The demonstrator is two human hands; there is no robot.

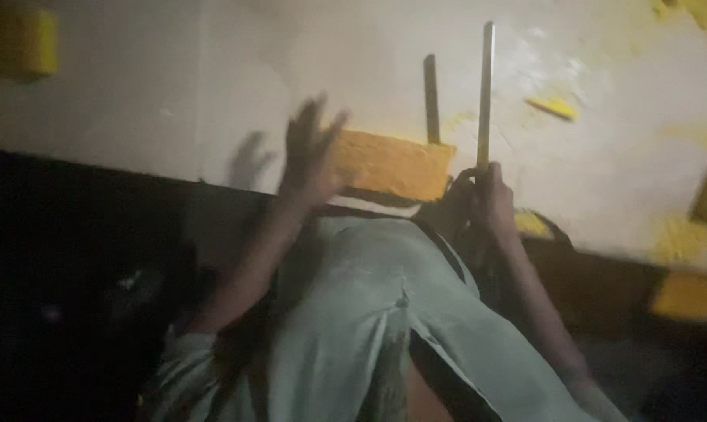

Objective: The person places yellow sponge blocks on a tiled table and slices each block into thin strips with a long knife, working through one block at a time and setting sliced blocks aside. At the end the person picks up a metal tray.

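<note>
The right hand is closed in a fist around the near end of a long flat metal blade. To its left, the left hand, fingers spread and blurred, hovers at a rectangular yellow-orange block on the pale yellow-smeared slab. Small yellow scraps lie beyond the blade.

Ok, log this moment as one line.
left hand: open, fingers spread, at yellow block | right hand: grip shut on blade | surface: pale table

Yellow scraps and a yellow block lie on the pale slab.
</note>
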